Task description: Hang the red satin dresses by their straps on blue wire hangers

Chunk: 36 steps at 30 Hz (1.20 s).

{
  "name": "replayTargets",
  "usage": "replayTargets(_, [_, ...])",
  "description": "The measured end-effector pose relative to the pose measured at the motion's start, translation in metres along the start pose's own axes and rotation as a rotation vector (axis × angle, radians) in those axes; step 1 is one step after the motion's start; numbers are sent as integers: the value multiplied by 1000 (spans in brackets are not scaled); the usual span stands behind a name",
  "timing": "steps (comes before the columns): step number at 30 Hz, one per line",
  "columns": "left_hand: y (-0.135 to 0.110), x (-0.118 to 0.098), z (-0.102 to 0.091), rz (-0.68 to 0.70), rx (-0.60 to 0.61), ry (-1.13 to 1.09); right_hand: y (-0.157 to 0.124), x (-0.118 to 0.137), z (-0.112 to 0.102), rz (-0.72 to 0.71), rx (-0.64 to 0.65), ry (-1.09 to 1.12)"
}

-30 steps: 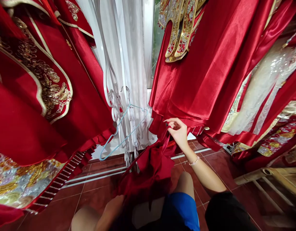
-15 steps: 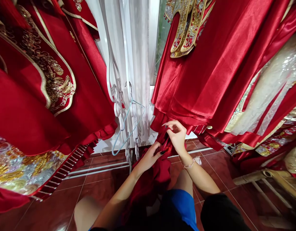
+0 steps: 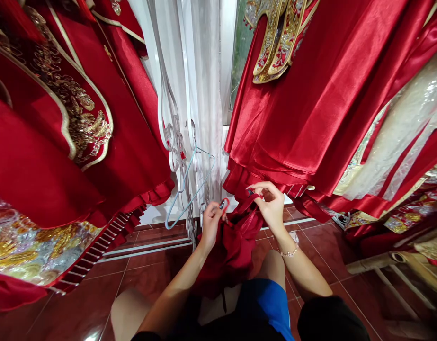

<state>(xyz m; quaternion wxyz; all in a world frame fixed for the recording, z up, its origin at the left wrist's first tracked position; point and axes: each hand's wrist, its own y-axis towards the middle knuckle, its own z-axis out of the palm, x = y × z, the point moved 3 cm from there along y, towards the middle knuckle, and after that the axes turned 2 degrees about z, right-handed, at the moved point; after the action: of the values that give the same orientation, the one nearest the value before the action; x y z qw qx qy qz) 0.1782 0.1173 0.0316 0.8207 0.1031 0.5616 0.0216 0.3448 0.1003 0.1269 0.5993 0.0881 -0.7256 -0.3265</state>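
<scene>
My left hand (image 3: 211, 225) is closed in a pinch on a dark red satin garment (image 3: 228, 255). A small red loop (image 3: 227, 203) of it stands up at the fingertips. My right hand (image 3: 272, 208) pinches the garment's upper edge on the other side, thumb against forefinger. Between the two hands the cloth is stretched, and its bunched folds hang down over my lap. Just beyond my right hand is the ruffled hem of a hanging red satin skirt (image 3: 285, 132). Whether the fingers touch that hem I cannot tell.
A light blue hanger (image 3: 173, 210) hangs on a white scrolled metal rack (image 3: 173, 158) to the left. Red embroidered costumes (image 3: 86, 128) fill the left side. At the lower right stands a bamboo frame (image 3: 374, 263). The floor is red tile (image 3: 143, 274).
My hands have moved apart. The left one has risen and shifted left, bringing the small red loop into sight, while the right has moved slightly right. The garment's edge is now spread between them.
</scene>
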Motion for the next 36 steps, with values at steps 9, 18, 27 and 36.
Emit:
replayTargets(9, [31,-58,38,213,262,274,-6,4,-20,-10,810,-474])
replayTargets(18, [36,-66,40,98,369,125,3,-3,30,235,481,180])
replayTargets(27, [26,-37,1,251,158,481,37,15,23,-111,122,4])
replayTargets(36, [-132,127,-140,-325,90,990,45,44,-4,-374,-134,-275])
